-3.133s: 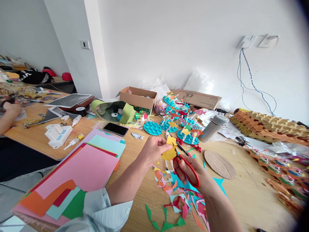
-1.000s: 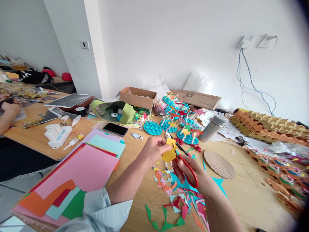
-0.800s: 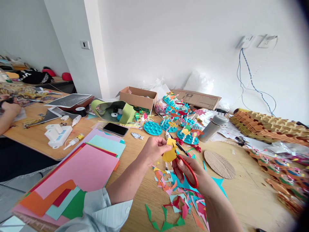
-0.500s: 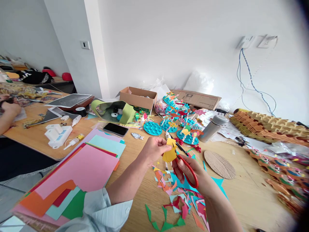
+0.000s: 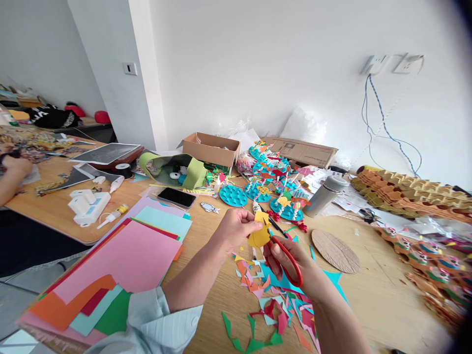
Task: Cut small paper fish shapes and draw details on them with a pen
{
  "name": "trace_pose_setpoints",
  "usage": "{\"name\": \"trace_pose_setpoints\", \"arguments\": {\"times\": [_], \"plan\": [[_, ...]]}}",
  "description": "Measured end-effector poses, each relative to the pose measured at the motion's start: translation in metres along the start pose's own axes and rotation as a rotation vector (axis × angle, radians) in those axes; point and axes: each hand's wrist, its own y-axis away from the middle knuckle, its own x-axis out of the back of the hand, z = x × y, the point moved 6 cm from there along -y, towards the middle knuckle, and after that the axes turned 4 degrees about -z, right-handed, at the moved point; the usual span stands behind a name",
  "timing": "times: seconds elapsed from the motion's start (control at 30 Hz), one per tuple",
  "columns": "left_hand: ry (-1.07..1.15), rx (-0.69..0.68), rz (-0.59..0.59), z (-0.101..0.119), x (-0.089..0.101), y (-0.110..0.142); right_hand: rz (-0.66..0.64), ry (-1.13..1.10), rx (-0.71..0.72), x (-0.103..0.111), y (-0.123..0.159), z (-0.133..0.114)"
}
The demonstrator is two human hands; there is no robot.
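In the middle of the head view, my left hand pinches a small piece of yellow paper between thumb and fingers. Cuts run into the paper's edge. My right hand grips red-handled scissors, its fingers through the loops. The blades meet the paper's right side and are partly hidden by it. Below both hands lie many paper scraps in orange, pink, blue and green. A corrugated cardboard oval lies to the right of my right hand.
Stacked coloured paper lies left, with a phone behind it. Blue discs with paper fish stand beyond my hands, beside a steel bottle. Painted egg trays line the right. Another person's arm rests far left.
Over the last seconds the scissors and my right hand have shifted very slightly left, and the yellow paper has tilted a little. My left hand keeps its hold; the surroundings look the same.
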Motion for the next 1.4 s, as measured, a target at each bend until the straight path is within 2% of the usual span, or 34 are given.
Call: {"name": "trace_pose_setpoints", "arguments": {"times": [0.83, 1.4], "plan": [[-0.012, 0.035, 0.009, -0.002, 0.001, 0.000, -0.004, -0.012, -0.005, 0.000, -0.001, -0.002], [0.052, 0.018, -0.039, 0.001, -0.005, 0.003, -0.036, -0.077, -0.040, 0.001, 0.003, 0.008]]}}
